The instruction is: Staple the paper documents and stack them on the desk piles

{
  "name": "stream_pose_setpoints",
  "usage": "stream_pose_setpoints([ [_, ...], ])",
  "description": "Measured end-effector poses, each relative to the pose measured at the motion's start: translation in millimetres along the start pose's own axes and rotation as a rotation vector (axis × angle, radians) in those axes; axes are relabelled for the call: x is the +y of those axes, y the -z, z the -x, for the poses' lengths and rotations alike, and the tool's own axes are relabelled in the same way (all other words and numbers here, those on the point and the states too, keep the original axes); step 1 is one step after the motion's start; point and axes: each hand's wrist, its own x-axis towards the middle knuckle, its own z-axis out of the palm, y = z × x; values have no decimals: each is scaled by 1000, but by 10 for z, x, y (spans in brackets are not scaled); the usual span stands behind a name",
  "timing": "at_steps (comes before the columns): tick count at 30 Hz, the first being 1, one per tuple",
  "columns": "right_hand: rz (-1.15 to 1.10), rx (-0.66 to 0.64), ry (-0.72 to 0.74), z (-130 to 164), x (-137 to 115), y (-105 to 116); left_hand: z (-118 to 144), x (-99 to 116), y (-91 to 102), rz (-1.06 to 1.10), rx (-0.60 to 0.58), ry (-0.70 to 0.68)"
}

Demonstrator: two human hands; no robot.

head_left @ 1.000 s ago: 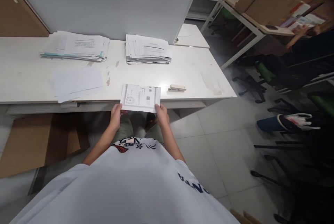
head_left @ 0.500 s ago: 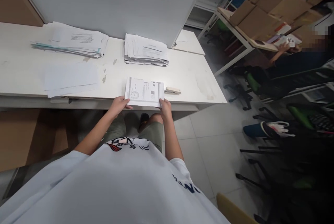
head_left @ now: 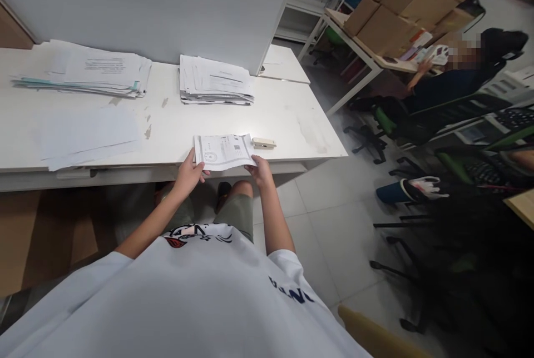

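The left hand (head_left: 188, 172) and right hand (head_left: 261, 168) each pinch a near corner of a thin set of white printed sheets (head_left: 223, 151), which lies over the front edge of the white desk (head_left: 287, 119). A beige stapler (head_left: 263, 143) sits just beside its right end. Farther back rest two stacks of white papers (head_left: 214, 80).

Two paper stacks (head_left: 214, 81) (head_left: 83, 69) at desk back, cardboard boxes (head_left: 396, 8) on rt shelf
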Motion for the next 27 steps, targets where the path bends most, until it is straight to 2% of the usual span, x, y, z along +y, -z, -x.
stream_pose_setpoints([
  [6, 40, -22, 12, -15, -7, 6, 96, 95, -24, 39, 13, -22],
  [13, 16, 80, 27, -109, 68, -27, -41, 81, -69, 99, 44, -29],
  [16, 75, 184, 90, -121, 54, 7, -114, 80, -115, 112, 21, -54],
  [19, 340, 318, 249, -56, -19, 91, -145, 82, -170, 62, -48, -66],
  [23, 681, 414, 615, 47, -205, 179, -158, 2, -229, 16, -96, -64],
  [25, 793, 394, 776, 4, -343, 142, -167, -64, -251, 1, -99, -69],
  [27, 922, 302, 880, -145, -500, 36, -180, -121, -273, -25, -98, -84],
])
